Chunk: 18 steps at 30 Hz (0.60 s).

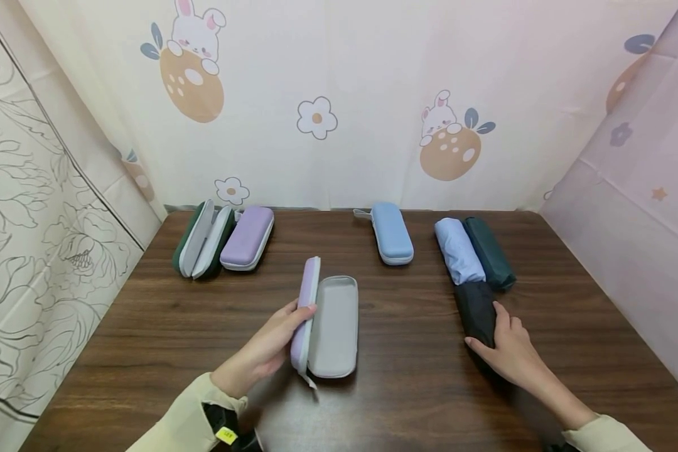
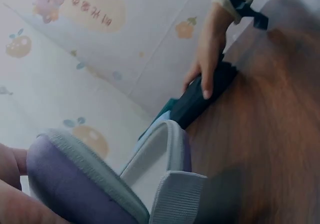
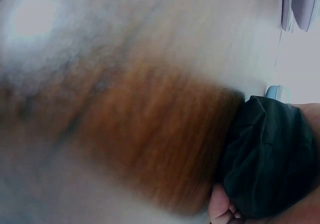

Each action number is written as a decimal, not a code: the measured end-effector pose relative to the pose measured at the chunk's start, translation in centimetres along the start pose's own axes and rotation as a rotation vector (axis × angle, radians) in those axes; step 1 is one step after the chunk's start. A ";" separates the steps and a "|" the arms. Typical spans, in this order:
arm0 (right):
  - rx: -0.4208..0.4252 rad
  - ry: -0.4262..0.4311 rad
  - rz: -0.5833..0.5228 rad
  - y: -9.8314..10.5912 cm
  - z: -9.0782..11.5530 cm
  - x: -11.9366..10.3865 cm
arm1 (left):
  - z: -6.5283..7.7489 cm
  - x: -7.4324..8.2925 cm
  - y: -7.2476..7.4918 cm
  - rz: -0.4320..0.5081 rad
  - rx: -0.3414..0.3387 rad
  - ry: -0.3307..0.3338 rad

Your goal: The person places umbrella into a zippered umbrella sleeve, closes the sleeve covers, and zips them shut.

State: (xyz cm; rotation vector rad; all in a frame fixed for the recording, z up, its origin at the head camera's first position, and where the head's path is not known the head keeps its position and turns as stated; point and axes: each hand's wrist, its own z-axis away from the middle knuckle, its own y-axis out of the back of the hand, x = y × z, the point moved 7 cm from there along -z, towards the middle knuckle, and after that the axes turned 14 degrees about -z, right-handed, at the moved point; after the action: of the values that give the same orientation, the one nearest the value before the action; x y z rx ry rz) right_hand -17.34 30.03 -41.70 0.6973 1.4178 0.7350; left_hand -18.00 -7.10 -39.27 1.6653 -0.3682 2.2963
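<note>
My left hand (image 1: 271, 342) holds the raised lid of a light purple zip case (image 1: 307, 326), thumb over the lid's edge. The case stands open, its grey inside (image 1: 334, 326) facing up and a strap hanging at the near end. In the left wrist view the purple shell (image 2: 75, 179) fills the foreground. On the right, my right hand (image 1: 511, 345) grips a black folded umbrella (image 1: 474, 311), thumb on one side and fingers on the other. Its dark fabric end (image 3: 267, 154) shows in the right wrist view. Beyond its far end lies a light blue folded umbrella (image 1: 460, 251).
A dark green folded umbrella (image 1: 488, 251) lies beside the light blue one. Along the back stand a closed blue case (image 1: 392, 232), a closed purple case (image 1: 248, 237) and a partly open dark green case (image 1: 203, 242). A printed curtain (image 1: 373, 81) borders the wooden table (image 1: 407, 351).
</note>
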 end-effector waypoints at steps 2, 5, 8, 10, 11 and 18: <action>-0.001 -0.001 -0.001 0.0 0.0 0.0 | -0.4 -0.1 -0.9 0.005 -0.003 -0.014; -0.003 -0.002 -0.001 -0.1 0.0 0.0 | -0.9 -0.2 -2.1 0.011 -0.005 -0.022; -0.003 -0.002 0.000 -0.1 0.0 0.0 | -1.2 -0.5 -3.1 0.024 -0.011 -0.011; -0.004 -0.003 0.000 -0.1 0.0 0.0 | -1.3 -0.7 -3.7 0.036 -0.015 -0.006; -0.004 -0.003 0.000 -0.1 0.0 0.0 | -1.3 -0.8 -4.0 0.040 -0.014 -0.004; 0.002 -0.001 0.001 -0.1 -0.1 0.0 | -1.7 -1.2 -4.7 0.080 0.001 0.006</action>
State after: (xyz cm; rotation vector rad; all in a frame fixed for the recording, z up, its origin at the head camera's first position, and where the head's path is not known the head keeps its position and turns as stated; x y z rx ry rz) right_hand -17.40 29.94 -41.77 0.7001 1.4176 0.7338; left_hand -17.43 -2.15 -40.75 1.6733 -0.4403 2.3582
